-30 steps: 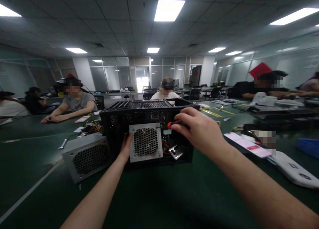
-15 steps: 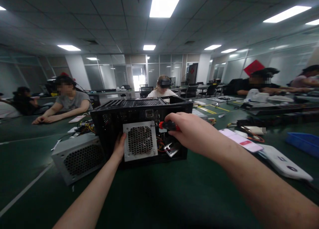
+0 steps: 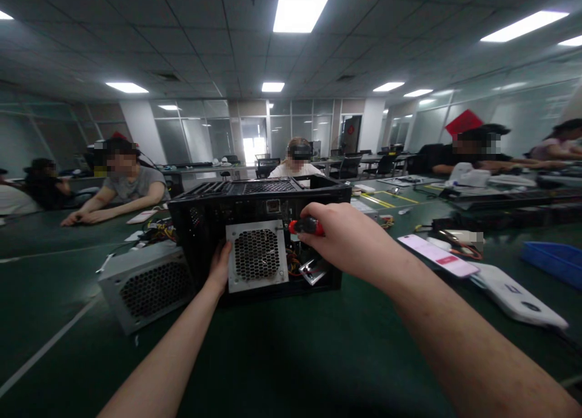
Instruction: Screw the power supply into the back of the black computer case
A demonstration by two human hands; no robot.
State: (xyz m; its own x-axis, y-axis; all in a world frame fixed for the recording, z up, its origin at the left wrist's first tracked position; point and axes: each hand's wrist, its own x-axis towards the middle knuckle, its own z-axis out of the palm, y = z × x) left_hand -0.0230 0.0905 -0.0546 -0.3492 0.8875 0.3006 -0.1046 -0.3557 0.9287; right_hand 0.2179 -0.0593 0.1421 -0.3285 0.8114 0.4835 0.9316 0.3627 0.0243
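Note:
A black computer case [image 3: 200, 215] lies on the green table before me. At its near side sits a grey power supply [image 3: 257, 255] with a honeycomb grille, slightly tilted. My left hand [image 3: 221, 265] grips its left edge; some of the fingers are hidden behind it. In my right hand [image 3: 334, 227] is a screwdriver [image 3: 305, 226] with a red and black handle, closed in the fingers. Its shaft points left at the upper right corner of the power supply. Below that hand, a bent shiny metal piece [image 3: 313, 272] and coloured wires [image 3: 293, 263] show in the case opening.
A second grey power supply [image 3: 154, 285] stands left of the case. To the right lie a pink phone [image 3: 439, 257], a white device [image 3: 521, 297] and a blue tray [image 3: 552, 260]. Other people sit around the tables, one with forearms [image 3: 102, 215] on the table at left.
My right hand has shifted slightly left with the screwdriver, its handle now closer to the power supply. The left hand keeps its hold on the power supply's edge.

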